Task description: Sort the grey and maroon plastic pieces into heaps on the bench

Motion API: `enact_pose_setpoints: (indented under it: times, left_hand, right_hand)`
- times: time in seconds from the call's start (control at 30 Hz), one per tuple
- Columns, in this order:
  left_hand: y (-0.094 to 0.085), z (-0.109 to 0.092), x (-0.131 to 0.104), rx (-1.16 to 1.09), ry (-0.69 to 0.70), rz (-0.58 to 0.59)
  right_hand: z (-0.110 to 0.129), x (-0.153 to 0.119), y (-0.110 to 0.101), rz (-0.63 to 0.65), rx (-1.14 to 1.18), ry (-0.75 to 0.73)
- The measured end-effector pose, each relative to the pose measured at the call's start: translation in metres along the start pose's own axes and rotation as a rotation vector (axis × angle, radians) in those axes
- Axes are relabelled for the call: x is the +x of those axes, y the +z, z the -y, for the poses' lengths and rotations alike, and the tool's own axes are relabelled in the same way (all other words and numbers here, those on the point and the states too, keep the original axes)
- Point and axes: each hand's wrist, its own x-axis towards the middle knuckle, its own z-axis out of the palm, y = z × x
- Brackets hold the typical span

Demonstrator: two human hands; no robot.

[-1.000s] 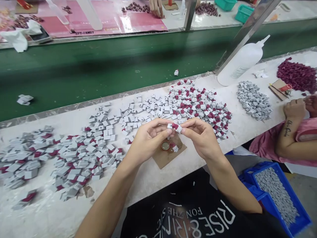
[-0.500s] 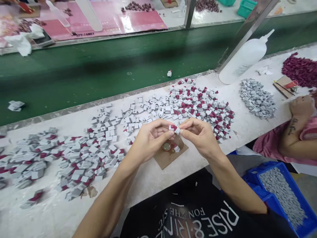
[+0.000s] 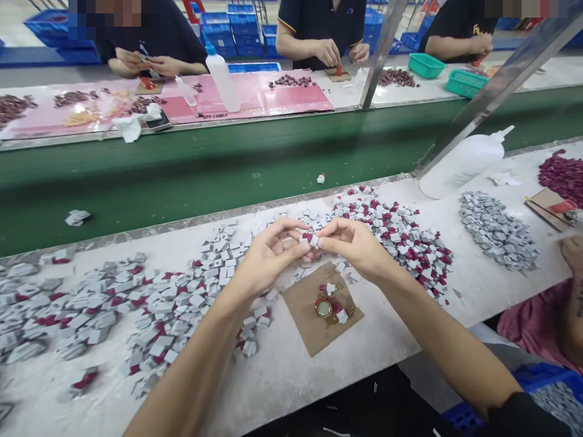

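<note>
Between both hands, above the table, is a small grey and dark red piece (image 3: 310,238). My left hand (image 3: 276,250) pinches its left side between thumb and fingers. At its right side, the thumb and index finger of my right hand (image 3: 350,243) are closed on it too. Below the hands lies a brown cardboard square (image 3: 306,312) with a round metal cap (image 3: 323,308) and a couple of grey and red pieces. A heap of grey and red pieces (image 3: 396,237) spreads behind my right hand, and a wide heap of similar pieces (image 3: 173,303) lies to the left.
A white squeeze bottle (image 3: 462,164) leans by a metal post at the right. Beside it lies a pile of grey pieces (image 3: 498,230). A green belt (image 3: 204,170) runs behind the table; people work beyond it. Another person's arm (image 3: 574,255) is at the right edge.
The view has tilted up, showing people across the belt. Both hands still hold the piece, now farther from the cardboard, which shows more fully with its cap and pieces.
</note>
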Motion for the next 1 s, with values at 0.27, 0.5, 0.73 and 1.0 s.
enact_pose_setpoints:
  times: [0.27, 0.5, 0.73, 1.0]
  left_hand:
    - [-0.060, 0.013, 0.096, 0.397, -0.048, -0.428]
    - [-0.099, 0.031, 0.151, 0.602, -0.197, -0.633]
    - [-0.078, 0.025, 0.118, 0.690, -0.079, -0.687]
    - [-0.005, 0.002, 0.045, 0.163, 0.138, -0.168]
  right_hand:
    - [0.013, 0.143, -0.025, -0.446, -1.047, 0.122]
    - [-0.013, 0.195, -0.019, -0.333, -1.119, 0.045]
    - [-0.010, 0.165, -0.015, -0.182, -0.978, -0.196]
    - [0.006, 0.056, -0.003, -0.075, -0.514, -0.520]
